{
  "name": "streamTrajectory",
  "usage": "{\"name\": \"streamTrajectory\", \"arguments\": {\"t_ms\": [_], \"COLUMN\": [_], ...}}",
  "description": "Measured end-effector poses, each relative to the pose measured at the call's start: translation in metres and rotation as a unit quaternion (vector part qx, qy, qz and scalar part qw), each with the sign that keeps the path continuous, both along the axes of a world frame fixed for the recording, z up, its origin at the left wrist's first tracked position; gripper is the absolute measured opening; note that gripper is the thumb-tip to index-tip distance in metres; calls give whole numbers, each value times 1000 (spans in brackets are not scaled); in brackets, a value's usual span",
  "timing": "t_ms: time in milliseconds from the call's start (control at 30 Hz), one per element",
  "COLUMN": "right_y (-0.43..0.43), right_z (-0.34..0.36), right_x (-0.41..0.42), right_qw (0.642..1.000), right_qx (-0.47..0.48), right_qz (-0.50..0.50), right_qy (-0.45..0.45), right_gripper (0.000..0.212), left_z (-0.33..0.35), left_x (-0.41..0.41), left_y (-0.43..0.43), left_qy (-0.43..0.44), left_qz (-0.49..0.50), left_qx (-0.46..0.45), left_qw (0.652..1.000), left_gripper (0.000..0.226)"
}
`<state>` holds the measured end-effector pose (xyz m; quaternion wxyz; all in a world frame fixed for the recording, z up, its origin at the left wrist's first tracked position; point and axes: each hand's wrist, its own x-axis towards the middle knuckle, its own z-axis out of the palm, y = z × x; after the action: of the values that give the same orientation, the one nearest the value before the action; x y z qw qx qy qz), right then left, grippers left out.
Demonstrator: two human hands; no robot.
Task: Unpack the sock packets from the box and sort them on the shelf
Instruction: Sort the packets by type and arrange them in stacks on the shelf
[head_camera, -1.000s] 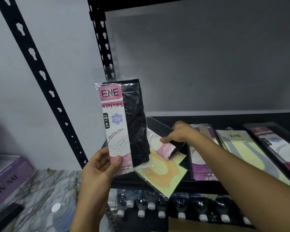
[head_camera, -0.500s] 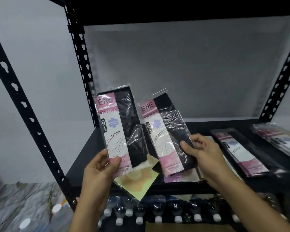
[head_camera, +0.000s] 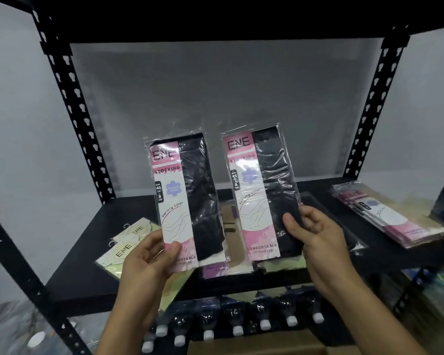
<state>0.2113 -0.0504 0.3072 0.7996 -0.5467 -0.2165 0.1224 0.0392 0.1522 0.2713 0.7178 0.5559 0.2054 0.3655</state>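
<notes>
Two sock packets stand upright at centre frame, side by side and apart: the left packet (head_camera: 187,201) is pinched near its lower edge by the left hand (head_camera: 149,262), the right packet (head_camera: 262,193) by the right hand (head_camera: 318,242). Each is clear plastic with a pink-and-white ENE card and black fabric. On the black shelf (head_camera: 108,239) behind lie cream packets (head_camera: 128,242) at lower left, a pink-carded stack (head_camera: 385,216) at right, and more packets (head_camera: 231,254) flat at centre.
</notes>
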Motion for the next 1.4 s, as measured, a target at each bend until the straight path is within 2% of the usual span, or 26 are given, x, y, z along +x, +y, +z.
{"name": "streamTrajectory", "arguments": {"t_ms": [100,200,333,367,467,500,567,633,933,1000,1133,1400], "right_y": [-7,-12,-22,-25,-35,-38,-43,-47,-49,-49,-49,-54], "right_z": [0,-4,-9,-9,-9,-10,-11,-14,-32,-36,-44,-44], "right_x": [10,22,39,44,58,63,73,83,113,119,129,136], "right_qw": [1000,1000,999,999,997,995,992,989,965,961,949,911], "right_qx": [9,7,-12,-21,-45,-56,-77,-98,-217,-226,-258,-346], "right_qz": [-12,-24,-47,-50,-69,-80,-99,-113,-150,-161,-180,-220], "right_qy": [1,6,4,4,6,4,9,15,8,15,17,-48], "right_gripper": [35,35,23,17,8,9,9,7,6,11,41,46], "left_z": [0,0,2,3,6,6,5,5,4,3,2,1], "left_x": [6,13,25,28,39,42,48,52,50,49,50,51], "left_y": [-4,-8,-17,-20,-28,-30,-35,-40,-38,-37,-38,-39], "left_qy": [-4,-14,-21,-26,-32,-29,-29,-23,4,3,7,6], "left_qz": [-16,-23,-41,-45,-40,-39,-46,-49,-30,-28,-28,-25], "left_qx": [-4,-5,-9,-7,2,-1,-14,-22,-5,-10,-18,-19], "left_qw": [1000,1000,999,999,999,999,998,998,1000,1000,999,999], "left_gripper": [46,57,39,43,86,86,58,44,40,34,27,25]}}
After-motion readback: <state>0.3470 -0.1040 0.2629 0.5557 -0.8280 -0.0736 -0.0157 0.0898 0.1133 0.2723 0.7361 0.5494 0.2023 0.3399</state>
